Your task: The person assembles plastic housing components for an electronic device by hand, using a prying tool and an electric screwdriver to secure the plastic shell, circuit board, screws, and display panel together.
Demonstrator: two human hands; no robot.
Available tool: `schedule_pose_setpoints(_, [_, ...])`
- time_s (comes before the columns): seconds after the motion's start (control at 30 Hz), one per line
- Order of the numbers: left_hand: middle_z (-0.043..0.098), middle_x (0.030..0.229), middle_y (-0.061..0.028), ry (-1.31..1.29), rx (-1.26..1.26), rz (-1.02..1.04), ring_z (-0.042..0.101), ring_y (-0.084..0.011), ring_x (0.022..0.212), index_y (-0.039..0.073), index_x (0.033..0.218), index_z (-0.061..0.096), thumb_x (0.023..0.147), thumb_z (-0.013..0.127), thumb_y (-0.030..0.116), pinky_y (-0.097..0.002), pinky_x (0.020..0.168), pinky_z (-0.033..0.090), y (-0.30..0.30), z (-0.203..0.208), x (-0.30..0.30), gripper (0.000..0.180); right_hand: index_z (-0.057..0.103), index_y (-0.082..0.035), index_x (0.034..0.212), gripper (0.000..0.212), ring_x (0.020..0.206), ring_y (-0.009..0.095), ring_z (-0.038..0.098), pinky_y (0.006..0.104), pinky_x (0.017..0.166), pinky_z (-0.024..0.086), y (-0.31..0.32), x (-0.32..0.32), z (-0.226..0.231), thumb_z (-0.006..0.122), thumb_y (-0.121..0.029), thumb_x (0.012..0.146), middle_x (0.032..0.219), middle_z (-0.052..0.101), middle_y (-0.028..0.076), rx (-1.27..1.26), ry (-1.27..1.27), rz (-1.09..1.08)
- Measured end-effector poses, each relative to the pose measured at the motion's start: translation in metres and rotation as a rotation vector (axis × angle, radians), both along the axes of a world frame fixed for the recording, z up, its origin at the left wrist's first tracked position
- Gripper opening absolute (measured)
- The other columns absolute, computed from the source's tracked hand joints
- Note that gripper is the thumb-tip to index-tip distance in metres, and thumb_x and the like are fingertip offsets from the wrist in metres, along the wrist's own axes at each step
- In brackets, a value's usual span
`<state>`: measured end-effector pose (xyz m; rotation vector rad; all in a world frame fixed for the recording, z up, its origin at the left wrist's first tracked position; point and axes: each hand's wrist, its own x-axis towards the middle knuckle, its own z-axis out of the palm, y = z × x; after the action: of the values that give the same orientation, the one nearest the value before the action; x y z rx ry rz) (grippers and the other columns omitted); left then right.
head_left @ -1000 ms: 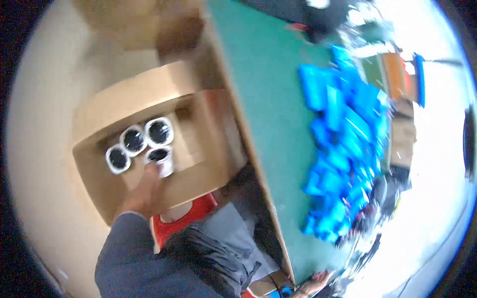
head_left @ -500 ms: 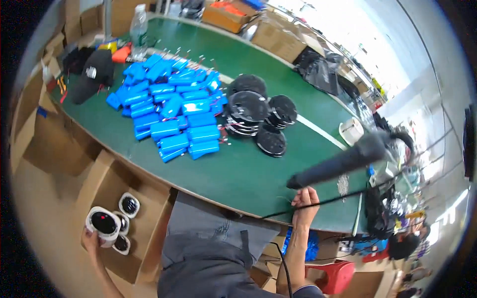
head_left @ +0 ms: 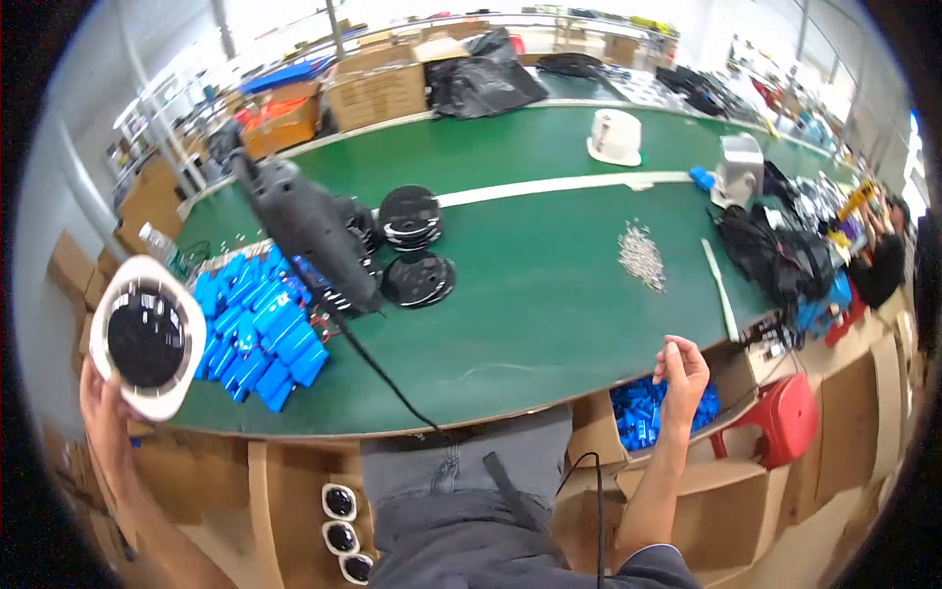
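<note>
Workshop racks and boxes spread beyond a long green desk [head_left: 530, 324], which fills the middle. Below the desk's near edge, left of the lap, an open cardboard carton [head_left: 259, 491] shows three small housings [head_left: 340, 538] with round black panels. On the desk's left part lies a heap of blue-wrapped battery packs [head_left: 260, 324]; toward its middle stand stacks of black discs [head_left: 420, 280].

One white-rimmed housing [head_left: 149, 339], apparently of the same kind, is raised at the desk's left end. Handling seems at an early point: one unit out, three in view left, packs and discs lying loose. Its black face points toward the wearer; its long axis runs nearly upright, lower end leaning slightly right.

Of the hands, the left hand [head_left: 108, 404] grips its lower left rim, thumb in front. At the desk's near right edge, the right hand [head_left: 684, 369] curls its fingers, nothing visible in them; whether the fingertips meet, I cannot tell. Smallest, pale pieces [head_left: 641, 257] lie scattered on the desk's right half.
</note>
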<state>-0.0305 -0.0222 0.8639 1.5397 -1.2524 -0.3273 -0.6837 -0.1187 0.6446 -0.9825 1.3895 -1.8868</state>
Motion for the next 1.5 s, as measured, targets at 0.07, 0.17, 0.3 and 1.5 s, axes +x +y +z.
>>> schedule_pose_setpoints(0.07, [0.060, 0.094, -0.0010, 0.026, -0.170, -0.072, 0.053, -0.0013, 0.065, 0.002, 0.134, 0.044, 0.092, 0.060, 0.019, -0.0144, 0.049, 0.041, -0.084, -0.001, -0.029, 0.048, 0.064, -0.001, 0.100, 0.015, 0.056, 0.006, 0.051, 0.0183, 0.046, 0.041, 0.020, -0.014, -0.002, 0.059, -0.013, 0.093, 0.073, 0.060, 0.002, 0.017, 0.016, -0.065])
schedule_pose_setpoints(0.17, [0.062, 0.097, -0.0022, 0.061, -0.176, -0.322, 0.056, -0.0037, 0.067, 0.001, 0.133, 0.045, 0.092, 0.059, 0.019, -0.0163, 0.052, 0.044, -0.195, 0.009, -0.060, 0.046, 0.064, -0.001, 0.100, 0.016, 0.055, 0.005, 0.051, 0.0192, 0.045, 0.041, 0.042, -0.033, -0.007, 0.060, -0.014, 0.092, 0.072, 0.060, 0.002, 0.038, 0.029, -0.137])
schedule_pose_setpoints(0.3, [0.062, 0.084, -0.0023, 0.373, -0.247, -0.585, 0.058, -0.0102, 0.067, 0.005, 0.111, 0.056, 0.093, 0.058, 0.015, -0.0229, 0.061, 0.049, -0.327, -0.022, -0.110, 0.022, 0.065, -0.001, 0.100, 0.014, 0.057, 0.005, 0.053, 0.0183, 0.046, 0.041, 0.071, -0.054, -0.007, 0.060, -0.011, 0.092, 0.073, 0.062, 0.002, 0.075, 0.033, -0.194])
schedule_pose_setpoints(1.5, [0.053, 0.124, -0.0176, -0.753, -0.367, -1.522, 0.050, -0.0347, 0.115, 0.005, 0.123, 0.054, 0.072, 0.075, 0.039, -0.0449, 0.099, 0.038, -0.284, -0.111, -0.406, 0.065, 0.062, -0.001, 0.113, 0.024, 0.063, 0.011, 0.059, 0.0273, 0.059, 0.048, 0.042, -0.013, 0.172, 0.057, -0.013, 0.093, 0.070, 0.063, 0.006, 0.776, 0.820, 0.406])
